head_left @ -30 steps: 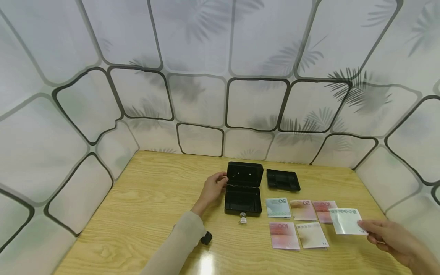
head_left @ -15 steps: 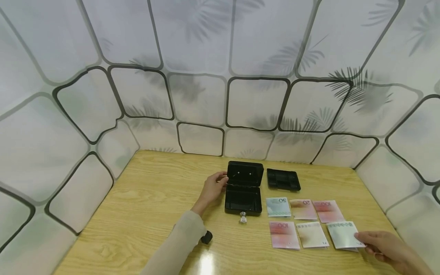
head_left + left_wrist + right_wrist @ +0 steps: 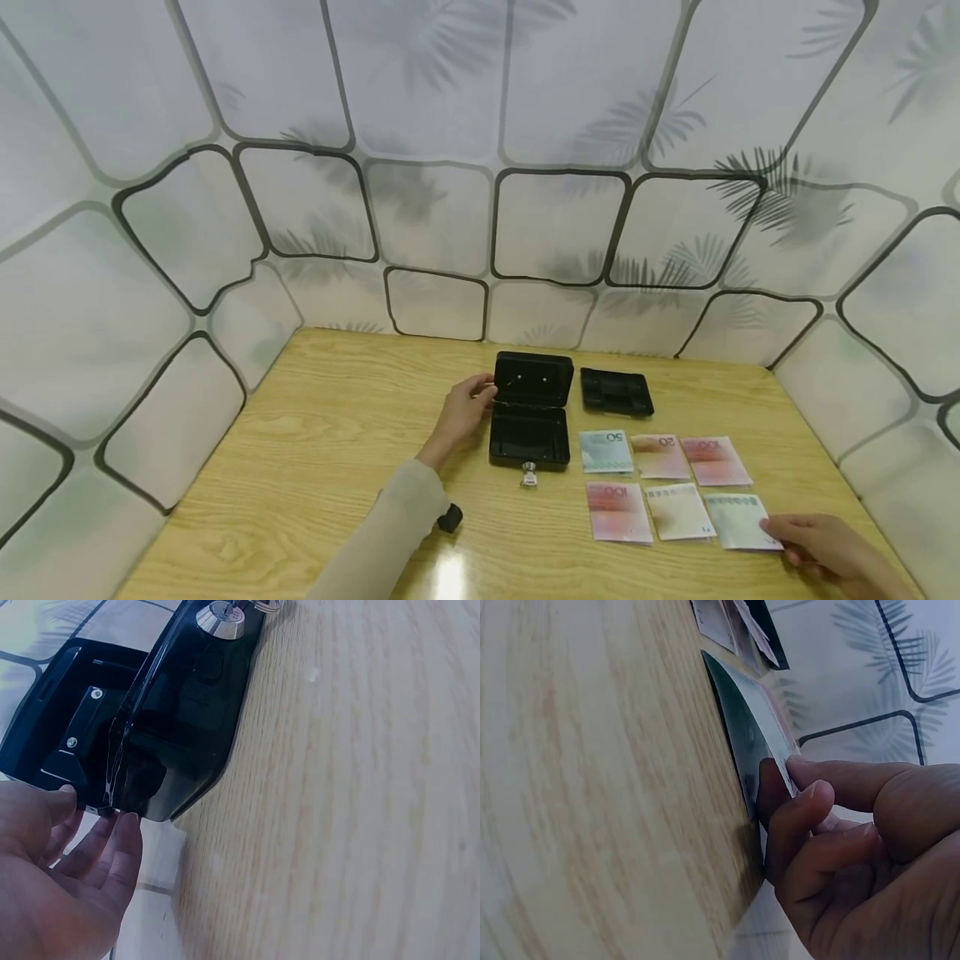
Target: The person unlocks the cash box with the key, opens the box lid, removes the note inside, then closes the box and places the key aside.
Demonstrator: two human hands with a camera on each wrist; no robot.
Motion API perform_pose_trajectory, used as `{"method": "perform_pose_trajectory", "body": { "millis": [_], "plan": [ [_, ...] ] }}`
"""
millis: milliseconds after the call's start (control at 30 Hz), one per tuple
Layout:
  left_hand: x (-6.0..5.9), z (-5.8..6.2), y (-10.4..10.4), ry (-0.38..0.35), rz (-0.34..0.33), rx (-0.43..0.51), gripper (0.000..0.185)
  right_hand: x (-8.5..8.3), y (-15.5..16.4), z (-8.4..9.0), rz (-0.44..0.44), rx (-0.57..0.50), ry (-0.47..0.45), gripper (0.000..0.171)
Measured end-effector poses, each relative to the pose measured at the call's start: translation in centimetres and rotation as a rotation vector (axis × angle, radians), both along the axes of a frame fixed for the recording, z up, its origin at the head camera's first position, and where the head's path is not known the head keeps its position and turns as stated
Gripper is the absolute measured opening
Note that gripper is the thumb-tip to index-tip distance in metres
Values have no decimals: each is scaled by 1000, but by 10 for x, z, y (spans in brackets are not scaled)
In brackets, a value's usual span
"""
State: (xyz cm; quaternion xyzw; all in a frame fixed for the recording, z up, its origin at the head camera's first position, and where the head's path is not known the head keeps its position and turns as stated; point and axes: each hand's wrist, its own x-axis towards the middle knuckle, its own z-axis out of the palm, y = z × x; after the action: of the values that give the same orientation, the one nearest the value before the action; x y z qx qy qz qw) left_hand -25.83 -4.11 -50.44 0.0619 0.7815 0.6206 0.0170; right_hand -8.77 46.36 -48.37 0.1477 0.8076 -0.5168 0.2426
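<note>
Right hand (image 3: 821, 550) pinching the near corner of a greenish banknote (image 3: 737, 521), laid flat on the bench (image 3: 337, 433) to close a second row of notes. Left hand (image 3: 465, 410), fingers loosely spread, touching the open cash box (image 3: 530, 435) just beside it, steadying lid and hinge.

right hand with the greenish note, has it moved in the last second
Yes. The right hand carried the greenish note down toward the near table edge, into the front row beside the pale note.
</note>
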Motion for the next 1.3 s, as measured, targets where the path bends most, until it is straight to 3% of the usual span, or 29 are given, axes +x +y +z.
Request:
{"method": "perform_pose_trajectory", "body": {
  "millis": [333, 800, 933, 1033, 1200, 1300],
  "plan": [
    [1, 0, -1, 0, -5, -6, 33, 1, -2, -1, 3, -3, 24, 26],
    [1, 0, -1, -4, -3, -5, 33, 3, -10, -4, -126, 85, -6, 23],
    [1, 0, -1, -7, -4, -2, 33, 4, -13, -2, -122, 134, -13, 26],
    [1, 0, -1, -12, -4, 0, 33, 3, -12, -3, -125, 174, -14, 33],
    [1, 0, -1, -13, -6, 5, 33, 3, -5, -1, -90, 268, 26, 58],
    [1, 0, -1, -11, -4, 4, 33, 3, -4, 4, -95, 252, 17, 69]
  ]
}}
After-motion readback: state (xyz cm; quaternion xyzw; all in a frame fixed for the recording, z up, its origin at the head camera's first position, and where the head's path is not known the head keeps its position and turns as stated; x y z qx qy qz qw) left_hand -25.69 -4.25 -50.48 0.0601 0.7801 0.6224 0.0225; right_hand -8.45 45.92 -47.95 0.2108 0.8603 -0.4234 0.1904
